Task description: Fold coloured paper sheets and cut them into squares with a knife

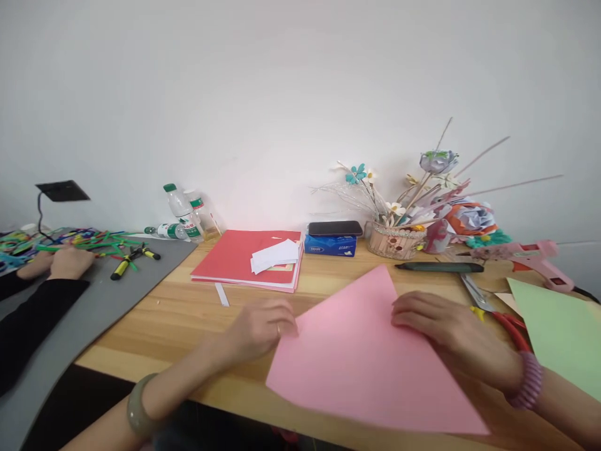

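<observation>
A pink sheet of paper (361, 363), folded into a triangle, lies on the wooden table (188, 313) in front of me. My left hand (263, 326) rests at the sheet's left edge, fingers curled onto the paper's corner. My right hand (446, 329) lies flat on the sheet's right edge, fingers stretched out and pressing it down. A green bangle is on my left wrist and a pink coil band on my right.
A red paper stack (244, 257) with white slips, a tissue box (330, 245) with a phone on top, a paper-flower basket (397, 241), a black pen (439, 267), red-handled scissors (498, 310), a pink glue gun (530, 257) and a green sheet (563, 332) surround me. Another person's hands (61, 263) work at far left near pliers (134, 258) and bottles (181, 213).
</observation>
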`<state>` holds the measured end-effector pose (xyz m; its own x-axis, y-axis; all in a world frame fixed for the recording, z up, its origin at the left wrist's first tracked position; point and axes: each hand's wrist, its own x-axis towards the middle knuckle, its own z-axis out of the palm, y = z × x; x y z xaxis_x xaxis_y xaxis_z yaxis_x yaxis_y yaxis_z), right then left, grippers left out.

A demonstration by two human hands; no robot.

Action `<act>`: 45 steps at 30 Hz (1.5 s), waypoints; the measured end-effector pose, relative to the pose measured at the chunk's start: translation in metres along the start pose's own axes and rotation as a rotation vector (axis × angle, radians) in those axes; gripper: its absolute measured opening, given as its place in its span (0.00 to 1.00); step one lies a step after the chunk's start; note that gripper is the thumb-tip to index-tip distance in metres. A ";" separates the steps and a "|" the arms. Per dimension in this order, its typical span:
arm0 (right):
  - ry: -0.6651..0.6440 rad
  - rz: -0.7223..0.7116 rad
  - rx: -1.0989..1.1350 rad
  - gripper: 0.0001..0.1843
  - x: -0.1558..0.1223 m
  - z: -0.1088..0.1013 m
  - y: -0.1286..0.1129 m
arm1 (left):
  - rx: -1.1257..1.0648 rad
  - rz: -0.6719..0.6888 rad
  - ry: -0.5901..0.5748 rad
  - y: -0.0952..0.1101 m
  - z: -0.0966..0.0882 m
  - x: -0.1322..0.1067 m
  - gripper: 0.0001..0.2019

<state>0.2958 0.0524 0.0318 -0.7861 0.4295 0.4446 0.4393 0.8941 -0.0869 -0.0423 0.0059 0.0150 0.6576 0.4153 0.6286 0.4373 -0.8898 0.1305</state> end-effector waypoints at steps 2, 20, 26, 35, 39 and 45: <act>-0.067 -0.001 -0.019 0.16 -0.011 0.011 -0.003 | 0.100 0.000 -0.109 0.005 0.015 -0.012 0.11; -0.156 0.007 -0.077 0.19 -0.017 0.032 -0.002 | 0.250 -0.289 -0.097 0.013 0.023 -0.033 0.13; -0.178 0.098 0.026 0.17 -0.023 0.028 -0.006 | 0.020 -0.437 -0.044 0.007 0.023 -0.034 0.15; -0.117 0.569 0.331 0.14 -0.014 0.040 -0.018 | -0.260 -1.067 -0.104 0.000 0.021 -0.020 0.12; -0.133 0.645 0.406 0.15 -0.013 0.042 -0.017 | -0.231 -1.139 -0.120 -0.002 0.024 -0.017 0.15; -0.132 0.722 0.424 0.18 -0.015 0.046 -0.016 | -0.194 -1.159 -0.186 -0.004 0.025 -0.015 0.16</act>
<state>0.2802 0.0374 -0.0140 -0.4307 0.9013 0.0462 0.6734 0.3551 -0.6484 -0.0385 0.0080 -0.0137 0.0170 0.9981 -0.0592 0.7402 0.0272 0.6719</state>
